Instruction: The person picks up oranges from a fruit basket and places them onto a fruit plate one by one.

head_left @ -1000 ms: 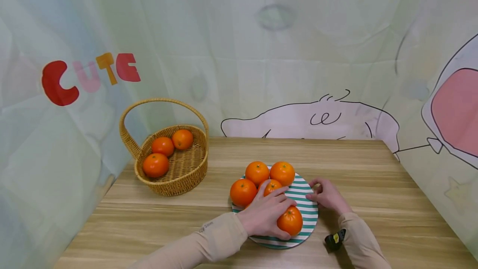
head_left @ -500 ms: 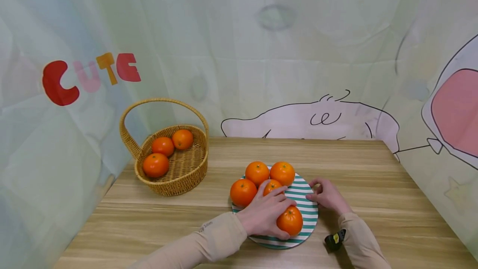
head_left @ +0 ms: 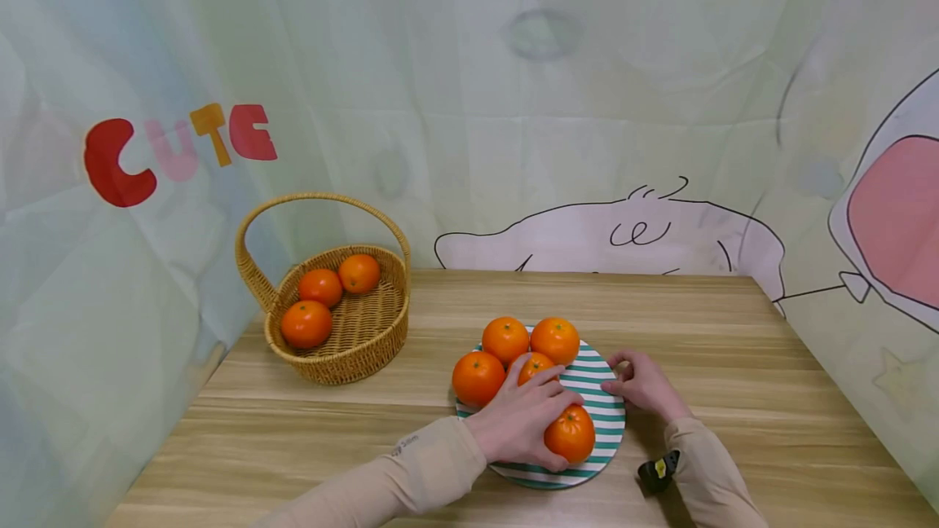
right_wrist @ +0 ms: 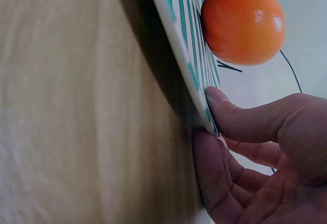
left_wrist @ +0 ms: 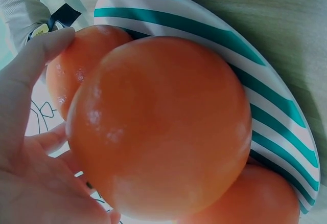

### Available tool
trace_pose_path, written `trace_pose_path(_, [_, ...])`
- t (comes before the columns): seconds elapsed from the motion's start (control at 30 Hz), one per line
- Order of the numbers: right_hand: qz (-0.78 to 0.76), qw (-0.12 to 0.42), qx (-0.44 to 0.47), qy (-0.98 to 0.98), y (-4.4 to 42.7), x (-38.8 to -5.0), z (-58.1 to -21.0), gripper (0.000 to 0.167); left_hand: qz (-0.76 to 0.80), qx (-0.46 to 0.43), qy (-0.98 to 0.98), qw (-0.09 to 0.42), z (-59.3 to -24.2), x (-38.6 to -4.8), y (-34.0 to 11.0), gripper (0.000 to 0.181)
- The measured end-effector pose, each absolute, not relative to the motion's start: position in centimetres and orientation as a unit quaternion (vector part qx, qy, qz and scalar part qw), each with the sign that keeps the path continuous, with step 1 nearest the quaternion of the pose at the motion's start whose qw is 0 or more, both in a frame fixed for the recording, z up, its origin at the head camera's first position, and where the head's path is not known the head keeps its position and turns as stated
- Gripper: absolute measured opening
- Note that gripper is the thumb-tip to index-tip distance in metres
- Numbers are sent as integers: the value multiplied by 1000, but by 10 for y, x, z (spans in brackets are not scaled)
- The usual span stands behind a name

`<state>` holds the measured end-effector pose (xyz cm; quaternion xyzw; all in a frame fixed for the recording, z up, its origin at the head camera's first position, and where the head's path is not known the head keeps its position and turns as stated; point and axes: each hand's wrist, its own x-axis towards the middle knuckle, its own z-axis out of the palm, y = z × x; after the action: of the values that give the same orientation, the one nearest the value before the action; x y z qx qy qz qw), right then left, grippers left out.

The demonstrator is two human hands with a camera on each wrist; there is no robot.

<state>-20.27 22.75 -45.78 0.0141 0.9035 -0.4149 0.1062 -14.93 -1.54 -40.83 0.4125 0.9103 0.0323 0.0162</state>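
While the left hand [head_left: 517,426] reaches over the plate [head_left: 609,411], its thumb and fingers partly spread and curved round the near orange [head_left: 570,435], the right hand [head_left: 645,385] pinches the plate's right rim, thumb above and a finger below. That near orange is at the front right of the plate, over its green and white stripes; whether it touches them, I cannot tell. Beyond it are four rear oranges [head_left: 506,340]: two side by side at the back, one at the left edge and one in the middle, partly covered by the left hand. Seen from the left wrist, a big orange [left_wrist: 163,132] fills the foreground, just beside the gripped one. Well apart, at the left rear of the wooden table [head_left: 697,316], stands a wicker basket [head_left: 345,369] with a tall arched handle, three more oranges [head_left: 306,324] grouped toward its left and back
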Motion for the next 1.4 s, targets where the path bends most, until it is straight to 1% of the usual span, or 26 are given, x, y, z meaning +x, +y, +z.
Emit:
trace_pose_path(0.33, [-412, 105, 13, 905, 228, -203, -458, 34, 33, 415, 909, 1, -409, -149, -17, 67])
trace_pose_path(0.43, [-412, 105, 12, 905, 228, -203, -458, 34, 49, 414, 909, 8, -407, -149, -18, 68])
trace_pose_path(0.6, [-414, 104, 11, 904, 228, -203, -458, 34, 101, 413, 905, 16, -404, -151, -22, 71])
trace_pose_path(0.77, [-417, 106, 11, 903, 228, -203, -458, 34, 165, 400, 901, 5, -400, -156, -29, 70])
trace_pose_path(0.9, [-419, 107, 13, 902, 228, -203, -458, 34, 230, 378, 897, -9, -396, -160, -38, 64])
trace_pose_path(1.0, [-420, 106, 12, 901, 227, -203, -458, 34, 274, 363, 890, -38, -394, -163, -47, 58])
trace_pose_path(1.2, [-422, 104, 13, 900, 227, -203, -458, 33, 325, 346, 870, -134, -392, -174, -68, 49])
trace_pose_path(1.4, [-423, 103, 12, 900, 227, -203, -458, 33, 363, 322, 848, -211, -390, -186, -91, 45])
